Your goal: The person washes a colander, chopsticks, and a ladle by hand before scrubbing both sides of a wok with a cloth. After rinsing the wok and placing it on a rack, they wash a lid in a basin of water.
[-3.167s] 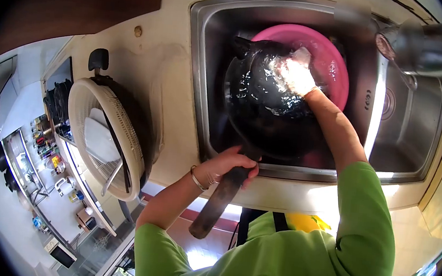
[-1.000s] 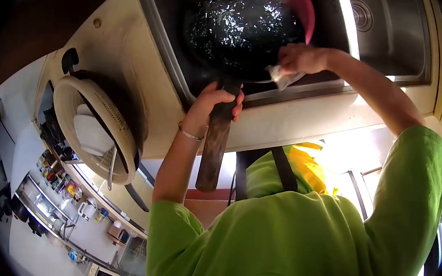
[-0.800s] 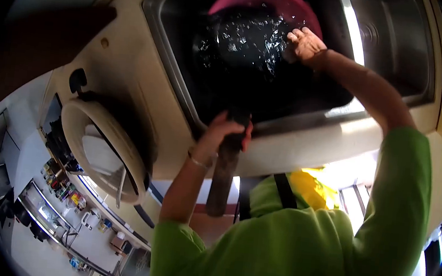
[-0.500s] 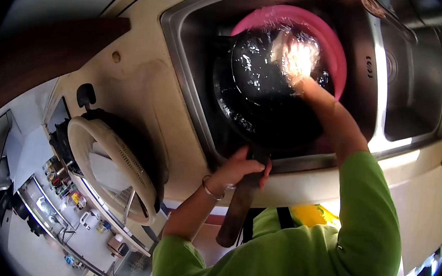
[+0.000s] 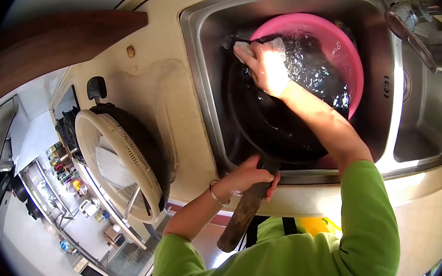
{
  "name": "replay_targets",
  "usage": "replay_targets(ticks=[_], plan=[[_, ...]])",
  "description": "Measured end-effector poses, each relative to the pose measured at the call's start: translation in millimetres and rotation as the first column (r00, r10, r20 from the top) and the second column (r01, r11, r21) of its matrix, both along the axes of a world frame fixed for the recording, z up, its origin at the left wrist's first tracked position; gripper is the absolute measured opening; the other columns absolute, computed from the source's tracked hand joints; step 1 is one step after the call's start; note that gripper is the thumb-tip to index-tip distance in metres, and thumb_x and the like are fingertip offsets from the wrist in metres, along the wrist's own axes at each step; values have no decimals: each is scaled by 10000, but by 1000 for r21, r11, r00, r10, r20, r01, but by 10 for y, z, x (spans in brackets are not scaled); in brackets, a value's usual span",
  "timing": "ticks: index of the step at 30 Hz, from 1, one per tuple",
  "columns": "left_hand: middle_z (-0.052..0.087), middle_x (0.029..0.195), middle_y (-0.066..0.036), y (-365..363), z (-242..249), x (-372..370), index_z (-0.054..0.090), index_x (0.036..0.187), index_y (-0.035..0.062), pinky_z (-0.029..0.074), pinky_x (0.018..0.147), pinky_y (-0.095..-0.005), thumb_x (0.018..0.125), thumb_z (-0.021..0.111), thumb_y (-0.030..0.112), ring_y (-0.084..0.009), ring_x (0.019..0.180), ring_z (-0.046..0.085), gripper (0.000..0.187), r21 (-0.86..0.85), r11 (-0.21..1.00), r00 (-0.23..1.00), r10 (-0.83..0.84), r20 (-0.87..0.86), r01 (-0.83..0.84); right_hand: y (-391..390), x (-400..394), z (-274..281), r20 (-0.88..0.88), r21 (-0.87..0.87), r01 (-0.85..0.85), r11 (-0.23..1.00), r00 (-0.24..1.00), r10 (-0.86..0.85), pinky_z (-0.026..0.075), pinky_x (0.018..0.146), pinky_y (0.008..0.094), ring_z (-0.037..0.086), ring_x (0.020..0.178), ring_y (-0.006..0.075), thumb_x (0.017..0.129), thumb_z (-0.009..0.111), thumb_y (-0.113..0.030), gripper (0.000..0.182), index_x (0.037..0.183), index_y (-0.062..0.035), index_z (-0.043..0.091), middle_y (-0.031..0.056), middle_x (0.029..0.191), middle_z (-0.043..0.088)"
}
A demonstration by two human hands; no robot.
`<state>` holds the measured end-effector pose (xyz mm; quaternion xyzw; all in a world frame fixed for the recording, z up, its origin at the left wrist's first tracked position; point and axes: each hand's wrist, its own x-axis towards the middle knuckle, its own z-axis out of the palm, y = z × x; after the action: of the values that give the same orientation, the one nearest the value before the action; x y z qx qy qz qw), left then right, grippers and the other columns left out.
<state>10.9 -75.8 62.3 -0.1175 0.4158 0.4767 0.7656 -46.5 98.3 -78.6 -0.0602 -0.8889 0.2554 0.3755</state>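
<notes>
A dark wok [image 5: 275, 130] with water in it rests tilted in the sink, partly over a pink basin [image 5: 356, 66]. Its long wooden handle [image 5: 239, 222] points toward my body. My left hand [image 5: 257, 177] is closed around that handle where it joins the wok. At the far left rim, my right hand [image 5: 267, 68] presses a pale, wet cloth [image 5: 278, 45], fingers closed on it. Strong light washes out part of this hand. The short dark piece at the far rim is mostly hidden by the fingers.
The steel sink [image 5: 204, 91] has a second, smaller bowl [image 5: 424, 123] on the right, with a faucet [image 5: 412, 34] above it. On the left counter stands a cream plastic basket [image 5: 144, 186] against a dark pan with a black handle [image 5: 97, 89].
My right hand has moved with the cloth from the wet middle of the wok to its far left rim. My left hand keeps its hold on the handle. The view has shifted slightly.
</notes>
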Motion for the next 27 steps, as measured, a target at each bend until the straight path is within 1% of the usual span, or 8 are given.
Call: replay_targets(ticks=[1,9,12,14,16,22,24,27], plan=[[508,682,-105,1,-2,3,442,860,-24,472,470,-330,678,461,52,-187,526,532,199,19,1000,1000,-3,8,3,14,45,45,188,83,-13,996,982,-3,365,637,318,474,687,193,668,498,-76,381,1038,-147,553,12,747,501],[511,631,-96,27,41,9,472,757,-27,462,462,-319,667,460,64,-187,507,529,128,21,1000,999,-15,-48,16,-231,-39,145,347,-224,24,974,936,57,395,714,325,452,783,253,645,477,17,463,1079,-129,543,90,861,476],[514,649,-101,-6,-15,-4,468,778,-30,465,459,-325,665,460,58,-189,504,529,144,46,997,996,-55,-64,58,-391,66,248,320,-663,147,734,942,101,387,764,306,446,847,257,662,433,50,485,1102,-129,530,110,916,462],[516,663,-108,13,-5,7,461,811,-35,466,452,-331,663,464,55,-192,505,530,173,11,1000,999,-15,-52,16,-460,125,331,121,-950,60,306,975,184,360,810,279,436,886,245,681,413,66,496,1119,-141,522,112,937,435],[517,664,-111,21,7,7,457,823,-36,465,448,-333,661,467,53,-194,505,530,185,-5,1000,997,-2,-74,2,-607,217,371,63,-836,-67,544,974,216,372,792,287,446,854,269,694,438,60,448,1068,-156,557,126,950,440],[516,669,-117,5,-29,18,441,876,-39,460,445,-329,657,463,55,-202,503,529,239,15,1000,997,14,-79,-13,-539,921,793,31,-883,-216,416,859,511,375,789,273,464,886,227,703,424,79,445,1065,-144,559,107,936,458],[514,667,-116,-6,18,47,439,882,-41,458,445,-327,656,463,59,-201,502,526,248,4,999,994,33,-106,-33,-347,1258,862,9,-924,-280,260,665,747,378,796,273,480,915,221,719,433,66,437,1080,-152,548,106,959,481],[503,662,-117,11,52,79,440,895,-45,447,434,-324,648,462,58,-194,488,508,269,13,991,985,134,-112,-133,72,1646,1034,205,-935,-151,320,505,838,392,780,280,510,884,214,731,474,20,340,1012,-142,576,88,934,518]])
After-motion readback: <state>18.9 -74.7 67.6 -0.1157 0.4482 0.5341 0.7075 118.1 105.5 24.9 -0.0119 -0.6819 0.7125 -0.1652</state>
